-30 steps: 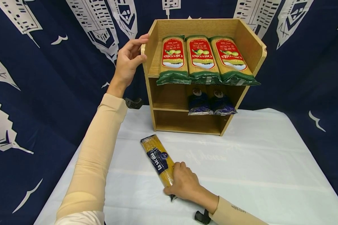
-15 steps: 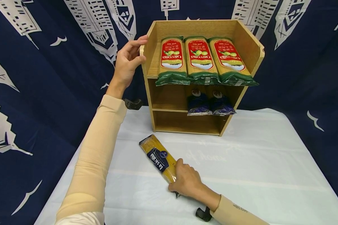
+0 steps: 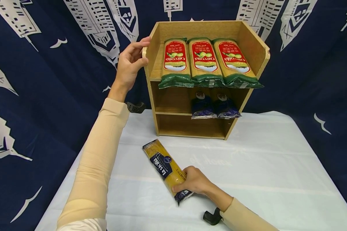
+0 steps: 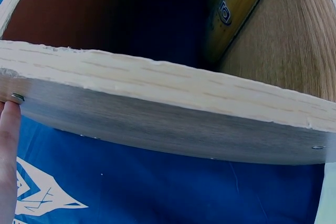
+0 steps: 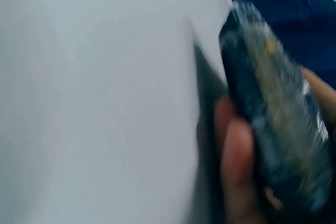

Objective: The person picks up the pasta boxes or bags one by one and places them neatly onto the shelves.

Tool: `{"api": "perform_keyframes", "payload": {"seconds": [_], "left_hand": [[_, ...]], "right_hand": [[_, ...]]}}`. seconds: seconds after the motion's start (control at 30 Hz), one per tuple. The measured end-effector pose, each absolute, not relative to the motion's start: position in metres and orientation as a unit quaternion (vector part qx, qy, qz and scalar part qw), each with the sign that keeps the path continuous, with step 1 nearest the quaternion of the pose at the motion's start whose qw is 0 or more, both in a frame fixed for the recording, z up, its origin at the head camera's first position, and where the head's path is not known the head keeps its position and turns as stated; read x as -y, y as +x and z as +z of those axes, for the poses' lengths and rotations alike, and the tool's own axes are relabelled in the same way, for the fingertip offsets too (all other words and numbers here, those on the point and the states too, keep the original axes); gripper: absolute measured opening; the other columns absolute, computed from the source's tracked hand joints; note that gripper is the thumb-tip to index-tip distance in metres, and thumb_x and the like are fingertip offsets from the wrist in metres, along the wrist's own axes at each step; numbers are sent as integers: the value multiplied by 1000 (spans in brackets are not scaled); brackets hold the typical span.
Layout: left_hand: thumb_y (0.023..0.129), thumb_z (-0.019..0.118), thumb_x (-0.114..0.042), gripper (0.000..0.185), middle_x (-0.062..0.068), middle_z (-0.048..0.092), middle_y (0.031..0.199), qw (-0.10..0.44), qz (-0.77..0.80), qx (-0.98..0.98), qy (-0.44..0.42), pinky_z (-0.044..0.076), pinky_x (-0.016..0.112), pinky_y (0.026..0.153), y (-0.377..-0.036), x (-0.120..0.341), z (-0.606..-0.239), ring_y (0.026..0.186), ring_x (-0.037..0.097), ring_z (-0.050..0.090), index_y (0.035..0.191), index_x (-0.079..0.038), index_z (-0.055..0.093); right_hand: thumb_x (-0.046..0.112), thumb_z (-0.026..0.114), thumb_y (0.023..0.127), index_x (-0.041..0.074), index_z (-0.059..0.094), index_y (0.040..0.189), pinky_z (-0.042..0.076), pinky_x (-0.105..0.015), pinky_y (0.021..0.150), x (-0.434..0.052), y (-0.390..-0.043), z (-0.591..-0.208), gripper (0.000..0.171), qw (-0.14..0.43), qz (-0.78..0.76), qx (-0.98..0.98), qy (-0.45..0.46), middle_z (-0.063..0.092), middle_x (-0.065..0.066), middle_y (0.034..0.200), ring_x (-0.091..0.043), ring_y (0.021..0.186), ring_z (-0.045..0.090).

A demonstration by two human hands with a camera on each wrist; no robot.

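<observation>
My right hand (image 3: pixel 195 181) grips the lower end of a yellow pack of spaghetti (image 3: pixel 162 163) with a dark blue label, thumb on top and fingers round the far side. The pack slants over the white table, its other end toward the shelf. In the right wrist view the blue end of the spaghetti pack (image 5: pixel 273 103) shows blurred between thumb and fingers. My left hand (image 3: pixel 130 65) holds the upper left side edge of a wooden shelf (image 3: pixel 151 80); in the left wrist view a finger (image 4: pixel 8 145) lies against the outside of its side panel (image 4: pixel 157 114).
Three green-and-gold pasta packs (image 3: pixel 205 61) with red labels lie side by side on the top tier. Two blue-ended packs (image 3: pixel 202 106) sit at the right of the middle tier. White cloth covers the table (image 3: pixel 263 170); a navy patterned curtain (image 3: pixel 306 80) hangs behind.
My right hand's grip on the spaghetti pack has shifted, uncovering more of its lower end, and the pack's near end has moved slightly right. My left hand stays on the shelf.
</observation>
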State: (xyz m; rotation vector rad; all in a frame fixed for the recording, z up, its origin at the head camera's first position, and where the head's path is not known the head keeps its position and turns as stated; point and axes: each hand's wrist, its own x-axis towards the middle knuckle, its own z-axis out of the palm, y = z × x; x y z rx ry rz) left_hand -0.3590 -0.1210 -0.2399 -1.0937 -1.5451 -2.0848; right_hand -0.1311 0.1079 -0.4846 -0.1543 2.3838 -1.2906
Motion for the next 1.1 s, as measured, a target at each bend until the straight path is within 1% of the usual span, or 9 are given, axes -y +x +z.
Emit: {"api": "perform_keyframes", "payload": {"seconds": [0.1,0.2,0.37,0.5,0.6,0.7,0.8,0.97,1.1], "left_hand": [[84,61,16,36,21,56,144,167,-726,542,-389,34,39,116,-359,123,-240,138,26,50,115,0,70],[83,61,16,37,21,56,145,162,-728,543,-387,34,38,116,-360,121,-239,138,25,49,115,0,69],[83,61,16,38,17,55,146,148,-742,543,-364,35,37,116,-357,122,-236,138,23,49,115,-1,69],[83,63,15,37,16,55,147,140,-746,541,-362,34,37,116,-356,123,-235,139,22,48,116,-1,69],[83,64,14,36,17,55,147,139,-746,540,-365,34,36,116,-358,123,-237,139,22,48,116,-1,69],[84,64,14,36,19,55,146,146,-739,538,-377,34,37,116,-359,123,-238,139,24,48,116,-1,69],[84,63,15,36,22,55,145,155,-733,537,-387,34,39,116,-360,123,-240,138,25,49,116,0,70],[83,63,14,36,20,55,146,153,-734,542,-380,34,38,116,-359,123,-239,139,25,49,116,-1,69],[83,63,14,36,20,55,146,152,-734,544,-377,34,37,116,-358,123,-239,139,24,49,116,0,69]], "right_hand": [[18,91,73,-8,60,106,54,-32,52,-113,-135,-490,52,277,-553,-783,-70,67,-14,82,-20,66,66],[12,86,78,-8,57,108,52,-30,43,-118,-136,-495,45,331,-614,-712,-84,68,-18,83,-22,64,68],[4,85,77,-9,58,108,54,-30,45,-122,-138,-500,43,371,-654,-649,-115,69,-18,84,-22,67,68],[1,86,75,-11,55,116,56,-33,46,-123,-137,-500,53,380,-667,-627,-135,67,-19,88,-24,71,68],[6,89,74,-11,50,121,57,-35,47,-124,-135,-502,63,385,-678,-608,-151,67,-19,91,-25,75,68],[12,91,74,-12,48,123,58,-36,49,-125,-134,-505,70,386,-691,-587,-170,67,-17,93,-24,78,68],[13,91,75,-12,47,124,58,-35,50,-126,-131,-508,70,383,-704,-568,-188,68,-16,94,-24,79,68],[6,87,78,-12,46,125,57,-33,50,-129,-124,-511,65,365,-728,-542,-208,69,-16,95,-23,78,69],[3,85,78,-12,45,127,58,-32,52,-132,-119,-512,65,348,-736,-539,-218,69,-18,98,-23,79,69]]}}
